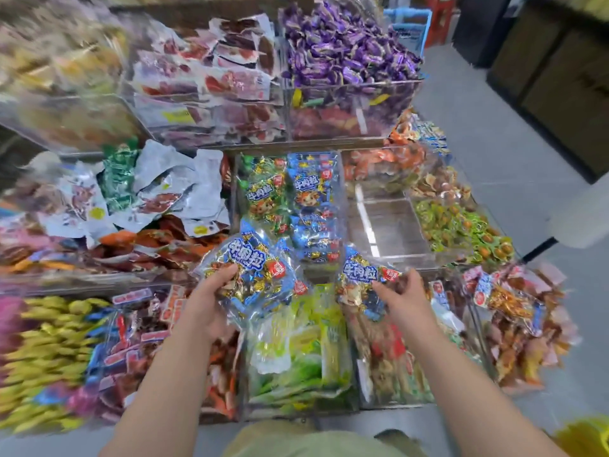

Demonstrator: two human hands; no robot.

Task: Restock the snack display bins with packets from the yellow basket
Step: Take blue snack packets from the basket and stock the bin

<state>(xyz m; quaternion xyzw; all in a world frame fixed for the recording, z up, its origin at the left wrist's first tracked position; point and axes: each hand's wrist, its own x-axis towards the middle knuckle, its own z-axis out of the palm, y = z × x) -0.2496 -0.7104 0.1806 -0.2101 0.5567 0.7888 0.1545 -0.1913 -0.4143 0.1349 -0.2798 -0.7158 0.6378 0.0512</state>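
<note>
Left packet [253, 272]: blue, gripped in my left hand [211, 308], thumb across its front, the rest of the hand wrapped underneath. Forearm reaches up from lower left.

Right packet [359, 282]: same kind, held by my right hand [405, 301], fingers [384, 289] curled onto its right side. Forearm comes in from lower right.

Both packets are raised over the front bins, just short of the middle bin [341, 206], which holds matching blue packets.

Basket [583, 437]: yellow, blurred, lower right corner, well apart from both hands.
</note>
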